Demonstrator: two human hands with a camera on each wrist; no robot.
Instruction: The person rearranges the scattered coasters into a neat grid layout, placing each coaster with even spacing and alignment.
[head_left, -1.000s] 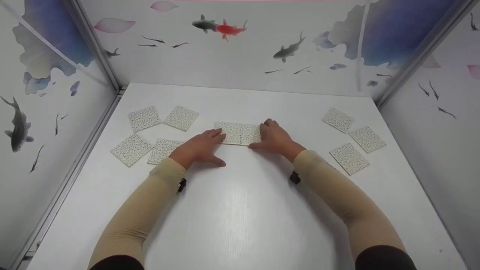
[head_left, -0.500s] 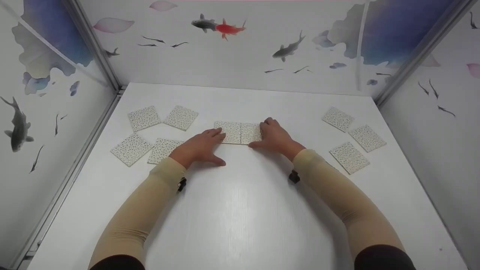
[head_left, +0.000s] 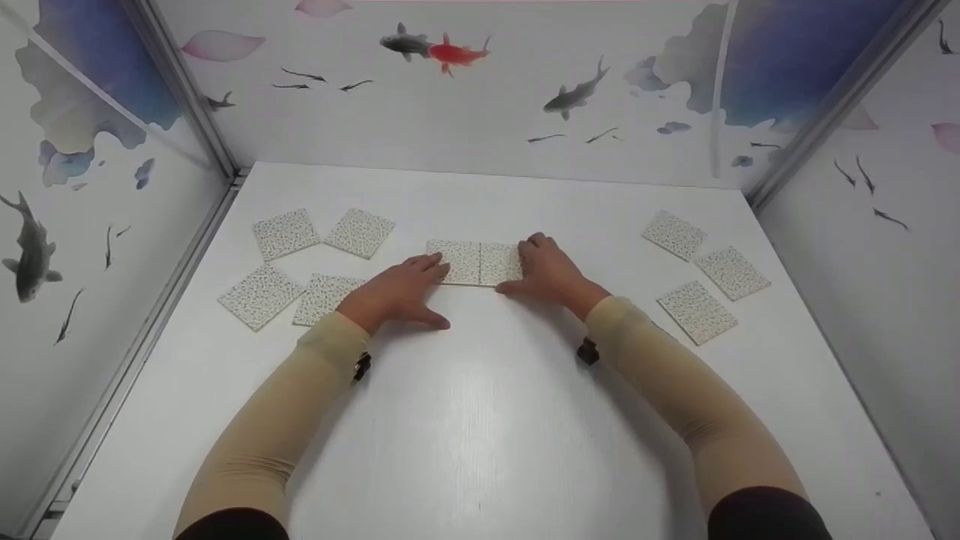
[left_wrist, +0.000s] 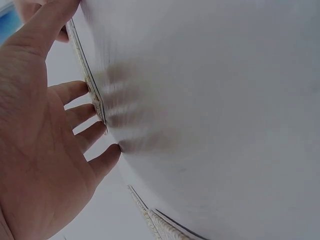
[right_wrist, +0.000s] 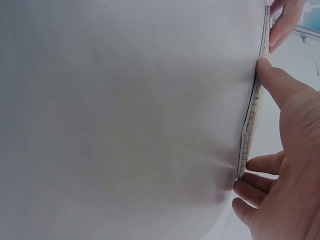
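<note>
Two cream speckled square tiles lie edge to edge at mid-table in the head view: a left tile (head_left: 459, 260) and a right tile (head_left: 499, 262), with a thin dark seam between them. My left hand (head_left: 396, 294) reaches over the left tile's outer side, fingers extended and thumb spread away from it. In the left wrist view, several fingertips (left_wrist: 91, 110) touch that tile's edge. My right hand (head_left: 551, 276) grips the right tile, its thumb (right_wrist: 270, 75) on the front edge and its fingers around the outer side, which hides that tile's right end.
Several matching tiles (head_left: 285, 234) lie flat at the left, one partly behind my left wrist. Three more tiles (head_left: 733, 272) lie at the right. White panels (head_left: 480, 120) printed with fish stand around the white table (head_left: 480, 420) at the back and both sides.
The right tile's front edge has shifted slightly and now lines up with the left tile's. Both hands stay nearly where they were; the view tips down a little.
</note>
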